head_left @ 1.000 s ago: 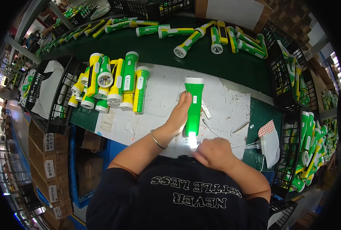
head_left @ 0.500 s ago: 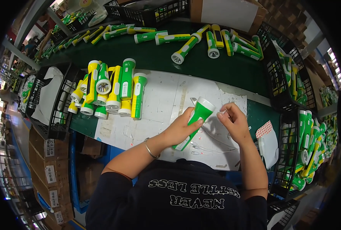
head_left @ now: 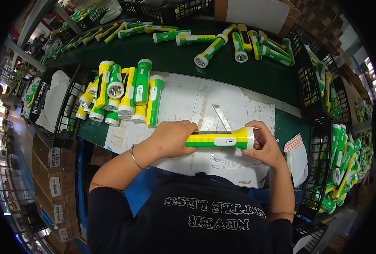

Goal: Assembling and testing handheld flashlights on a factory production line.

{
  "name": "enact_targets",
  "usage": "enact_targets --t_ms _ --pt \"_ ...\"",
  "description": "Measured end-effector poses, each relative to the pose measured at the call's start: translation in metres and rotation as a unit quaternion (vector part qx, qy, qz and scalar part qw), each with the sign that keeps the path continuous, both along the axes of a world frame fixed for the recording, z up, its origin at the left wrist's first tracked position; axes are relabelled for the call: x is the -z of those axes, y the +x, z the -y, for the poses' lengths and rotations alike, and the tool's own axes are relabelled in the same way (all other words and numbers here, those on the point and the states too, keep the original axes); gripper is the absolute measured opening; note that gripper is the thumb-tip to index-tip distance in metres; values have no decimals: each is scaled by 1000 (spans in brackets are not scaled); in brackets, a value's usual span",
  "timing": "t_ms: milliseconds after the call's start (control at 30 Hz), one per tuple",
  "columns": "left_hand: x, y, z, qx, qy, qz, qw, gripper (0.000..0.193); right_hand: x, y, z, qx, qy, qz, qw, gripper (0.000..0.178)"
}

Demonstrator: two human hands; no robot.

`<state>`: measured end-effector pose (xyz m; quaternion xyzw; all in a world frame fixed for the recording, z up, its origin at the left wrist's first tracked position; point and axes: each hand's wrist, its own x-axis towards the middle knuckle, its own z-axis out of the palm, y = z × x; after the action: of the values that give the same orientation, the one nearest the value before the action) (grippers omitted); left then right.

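Left hand: My fingers (head_left: 191, 126) wrap the handle end of a green-and-yellow flashlight (head_left: 213, 138).
Right hand (head_left: 269, 149): Thumb and fingers grip its white head rim (head_left: 250, 138).
Flashlight: Held level over the white worktop (head_left: 177, 103), head toward three o'clock.
Charging cables (head_left: 218, 160): Just beside it, at five o'clock.
Flashlight pile (head_left: 128, 90): Stacked at ten o'clock, apart from my hands.

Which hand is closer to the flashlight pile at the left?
Left. The left hand grips the held flashlight below and right of the flashlight pile in the picture; the right hand is farther right, at the lamp end.
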<state>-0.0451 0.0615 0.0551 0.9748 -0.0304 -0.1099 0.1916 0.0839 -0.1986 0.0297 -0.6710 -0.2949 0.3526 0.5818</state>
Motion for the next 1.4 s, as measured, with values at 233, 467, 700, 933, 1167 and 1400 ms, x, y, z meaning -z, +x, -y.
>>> enact_targets --t_ms 233,467,700,933,1167,1400 --pt "30 17 23 11 -307 -101 946 56 12 -9 -19 27 22 -55 998 60" --pt "80 21 44 -120 -566 -117 807 59 61 -44 -38 79 -279 431 854 21" --pt "78 26 54 -140 -434 37 889 62 38 -18 -14 154 -23 61 986 14" --pt "70 29 65 -124 -412 39 902 61 27 -18 -11 154 -43 27 987 15" --pt "51 23 74 -160 -208 136 955 56 34 -21 -13 156 -15 -24 987 15" --pt "58 23 77 -154 -177 193 953 53 46 -22 -15 203 -12 -45 978 16"
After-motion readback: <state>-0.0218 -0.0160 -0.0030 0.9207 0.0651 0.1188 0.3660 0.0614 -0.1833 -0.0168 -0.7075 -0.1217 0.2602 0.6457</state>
